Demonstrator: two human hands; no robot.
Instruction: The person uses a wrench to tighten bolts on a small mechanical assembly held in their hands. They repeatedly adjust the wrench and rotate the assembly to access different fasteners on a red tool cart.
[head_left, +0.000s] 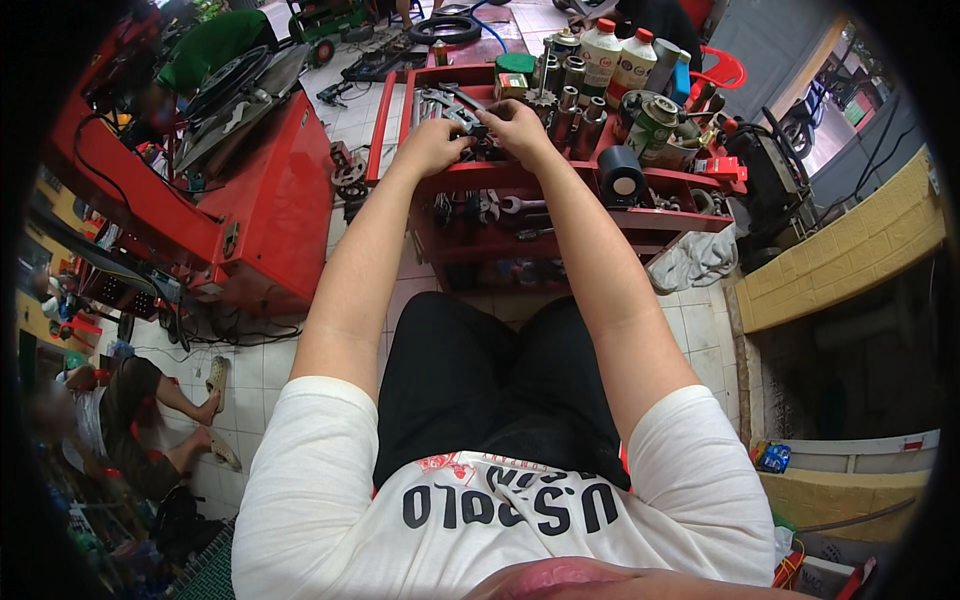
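Between my fingers is a small dark metal part (483, 140). It lies on the top shelf of the red tool cart (560, 180), in front of me. My left hand (435, 143) and my right hand (515, 122) both close around this part, fingers narrow and bent, but I cannot tell exactly how they grip it. Just to the left of my fingers lie some wrenches (440, 100). Beyond my right fingers stand steel sockets (565, 90) and two white bottles with red caps (615, 55). To the right of them is a black roll (622, 178). Below my fingers, on the lower shelf, lie more wrenches (505, 207).
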